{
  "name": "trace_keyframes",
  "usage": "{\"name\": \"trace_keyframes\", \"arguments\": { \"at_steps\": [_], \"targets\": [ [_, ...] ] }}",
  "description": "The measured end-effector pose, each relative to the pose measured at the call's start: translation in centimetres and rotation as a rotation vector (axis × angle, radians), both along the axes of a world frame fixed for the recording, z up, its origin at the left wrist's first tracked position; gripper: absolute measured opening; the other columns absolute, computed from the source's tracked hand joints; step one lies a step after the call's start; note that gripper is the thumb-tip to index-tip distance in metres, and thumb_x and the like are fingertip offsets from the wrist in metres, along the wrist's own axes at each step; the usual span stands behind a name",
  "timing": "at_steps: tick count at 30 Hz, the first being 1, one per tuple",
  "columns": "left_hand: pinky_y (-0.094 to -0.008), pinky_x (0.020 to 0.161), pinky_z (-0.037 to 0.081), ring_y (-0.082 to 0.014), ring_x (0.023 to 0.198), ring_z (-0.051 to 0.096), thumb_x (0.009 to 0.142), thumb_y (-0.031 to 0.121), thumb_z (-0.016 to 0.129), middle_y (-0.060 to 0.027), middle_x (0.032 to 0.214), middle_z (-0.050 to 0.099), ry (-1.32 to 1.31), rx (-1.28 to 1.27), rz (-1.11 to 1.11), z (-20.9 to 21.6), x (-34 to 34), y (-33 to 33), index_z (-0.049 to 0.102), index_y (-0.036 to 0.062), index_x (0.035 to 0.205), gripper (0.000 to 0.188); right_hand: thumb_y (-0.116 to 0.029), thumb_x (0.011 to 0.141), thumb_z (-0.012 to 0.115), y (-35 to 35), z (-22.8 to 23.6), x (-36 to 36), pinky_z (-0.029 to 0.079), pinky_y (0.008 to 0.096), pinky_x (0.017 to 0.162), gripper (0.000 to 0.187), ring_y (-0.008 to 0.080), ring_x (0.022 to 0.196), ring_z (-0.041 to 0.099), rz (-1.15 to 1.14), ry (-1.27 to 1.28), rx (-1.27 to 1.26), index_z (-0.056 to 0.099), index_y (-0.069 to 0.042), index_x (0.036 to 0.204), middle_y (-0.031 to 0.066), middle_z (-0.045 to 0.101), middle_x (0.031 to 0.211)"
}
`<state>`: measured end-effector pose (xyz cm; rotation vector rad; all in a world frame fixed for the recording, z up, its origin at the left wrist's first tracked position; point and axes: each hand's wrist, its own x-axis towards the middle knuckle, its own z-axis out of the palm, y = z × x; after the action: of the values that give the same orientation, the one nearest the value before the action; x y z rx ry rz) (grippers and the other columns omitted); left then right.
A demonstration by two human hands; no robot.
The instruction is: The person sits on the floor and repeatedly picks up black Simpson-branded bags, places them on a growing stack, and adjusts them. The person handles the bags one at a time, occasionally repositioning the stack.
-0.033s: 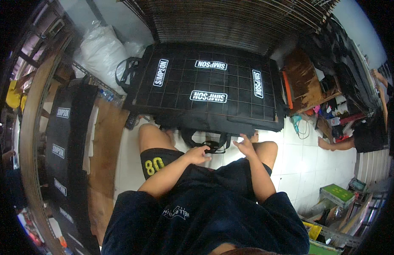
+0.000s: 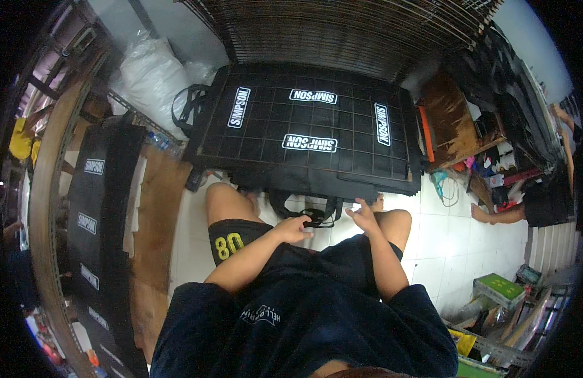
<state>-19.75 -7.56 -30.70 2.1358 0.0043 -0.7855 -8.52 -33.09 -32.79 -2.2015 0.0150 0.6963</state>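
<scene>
A thin wire grid [image 2: 272,135] lies over a stack of black fabric panels [image 2: 342,184] in front of me. White printed labels [image 2: 310,143] show through the mesh. From the stack's near edge hangs a black strap handle [image 2: 334,213], looped down between my knees. My left hand [image 2: 293,229] is beside the loop, fingers apart; I see nothing held in it. Fingers spread too, my right hand [image 2: 364,218] is just below the near edge, right of the strap. Whether its fingertips touch the fabric I cannot tell.
Wire grids [image 2: 329,38] stand stacked behind the panels. White plastic sacks [image 2: 153,75] are at the far left. A black fabric piece [image 2: 96,208] lies on a wooden board [image 2: 156,246] at left. Rightward are a cluttered wooden shelf [image 2: 452,126], another person's bare limb [image 2: 493,215] and a green box [image 2: 499,288].
</scene>
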Motion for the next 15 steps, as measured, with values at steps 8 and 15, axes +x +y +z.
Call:
{"name": "trace_keyframes", "arguments": {
  "at_steps": [8,15],
  "targets": [
    [-0.0389,0.081,0.046,-0.0308,0.093,0.06,0.076,0.05,0.063,-0.0142,0.098,0.063,-0.009,-0.008,-0.021,-0.5,0.6,0.3,0.044,0.01,0.125,0.066,-0.037,0.074,0.069,-0.1,-1.6,0.8,0.047,0.0341,0.077,0.071,0.0277,0.084,0.062,0.002,-0.015,0.012,0.039,-0.005,0.13,0.0177,0.064,0.086],
    [-0.0377,0.08,0.047,-0.0285,0.091,0.061,0.076,0.05,0.064,-0.013,0.096,0.063,-0.025,-0.032,0.01,-0.5,0.6,0.1,0.044,0.0101,0.125,0.066,-0.03,0.075,0.07,0.1,-1.6,0.9,0.045,0.0298,0.071,0.07,0.0195,0.076,0.057,0.013,-0.032,-0.032,0.038,-0.002,0.13,0.0119,0.06,0.081]
  ]
}}
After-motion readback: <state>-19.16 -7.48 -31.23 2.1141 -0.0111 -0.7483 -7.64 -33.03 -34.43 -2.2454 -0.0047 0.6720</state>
